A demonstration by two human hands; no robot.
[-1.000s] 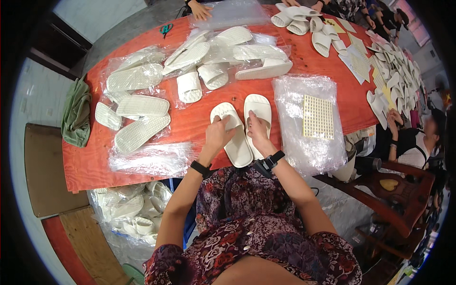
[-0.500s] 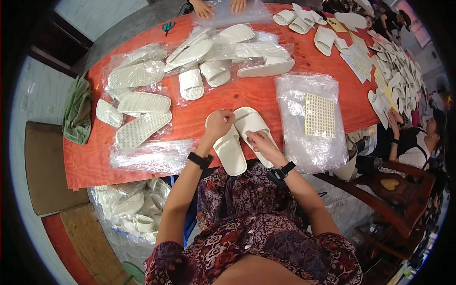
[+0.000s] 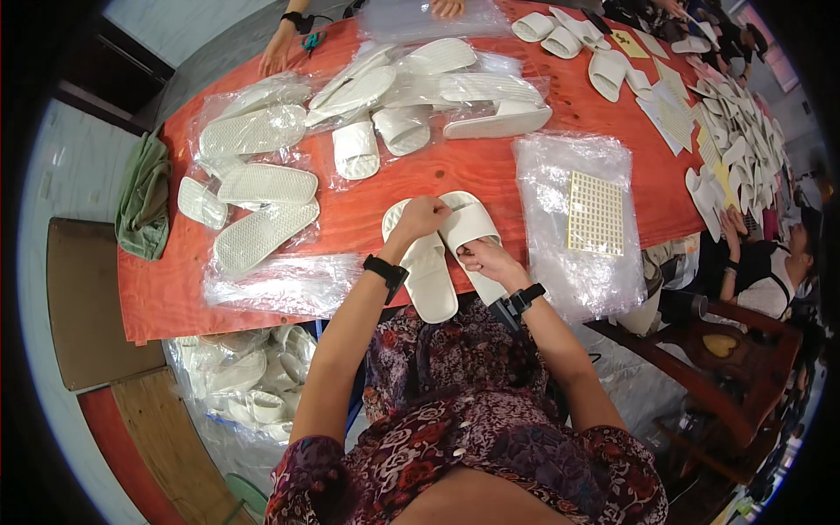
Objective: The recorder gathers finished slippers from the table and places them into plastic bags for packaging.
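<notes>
A pair of cream slippers lies side by side at the table's near edge: the left slipper [image 3: 432, 284] and the right slipper [image 3: 473, 219], toes pointing away from me. My left hand [image 3: 423, 216] crosses the left slipper's strap, its fingers curled in a pinch at the front opening of the right one. Behind that strap, my right hand [image 3: 488, 260] is closed, fingertips pressed together over the right slipper's insole. Whatever either pinch holds is too small or hidden to make out. Just right of the pair is a stack of clear plastic bags [image 3: 547, 262] with a pale sticker sheet [image 3: 596, 214] on it.
Bagged slippers [image 3: 359, 144] cover the table's far left half. More clear bags [image 3: 276, 284] lie at the near left. Teal-handled scissors [image 3: 312, 41] sit by a co-worker's hand [image 3: 278, 48]. A large slipper pile [image 3: 744, 131] is at the right, by another person [image 3: 770, 276].
My left fingers have shifted slightly right, toward the right slipper's strap. Across the table, one co-worker's hand has moved left, beside the scissors. My view has shifted a little.
</notes>
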